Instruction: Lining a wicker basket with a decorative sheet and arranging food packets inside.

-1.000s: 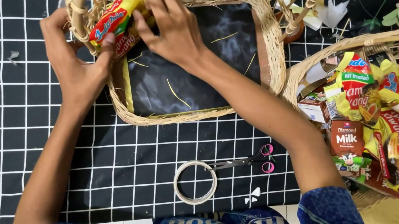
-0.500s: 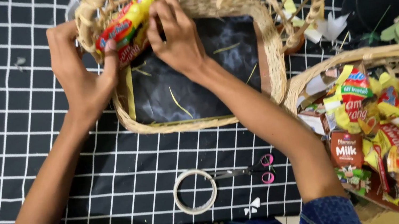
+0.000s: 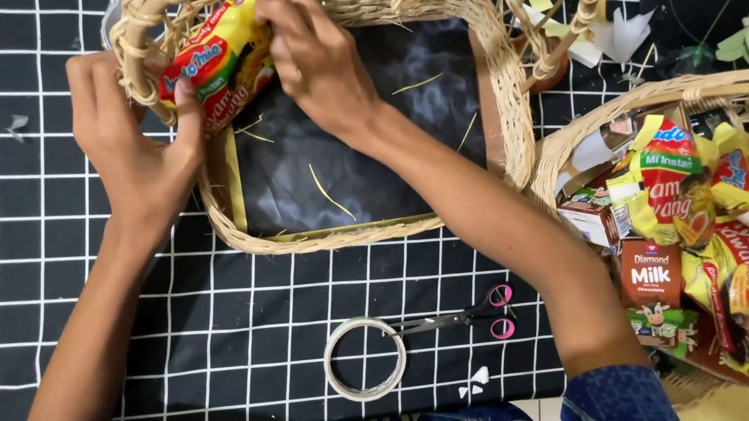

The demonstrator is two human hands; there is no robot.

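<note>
A yellow and red noodle packet (image 3: 220, 64) stands against the inner left corner of an oval wicker basket (image 3: 509, 132) lined with dark paper. My left hand (image 3: 130, 140) grips the packet's left side across the basket's rim. My right hand (image 3: 319, 62) presses on the packet's right edge from inside the basket. Both forearms reach up from the bottom of the view.
A second wicker basket (image 3: 576, 141) at the right holds several snack packets and small cartons. A tape roll (image 3: 365, 358) and pink-handled scissors (image 3: 473, 314) lie on the black grid cloth (image 3: 110, 326). Paper scraps, green cards and a leafy sprig lie at the top right.
The view has shifted so the basket sits lower in frame. Both hands stay on the noodle packet, which now stands more upright at the basket's left corner.
</note>
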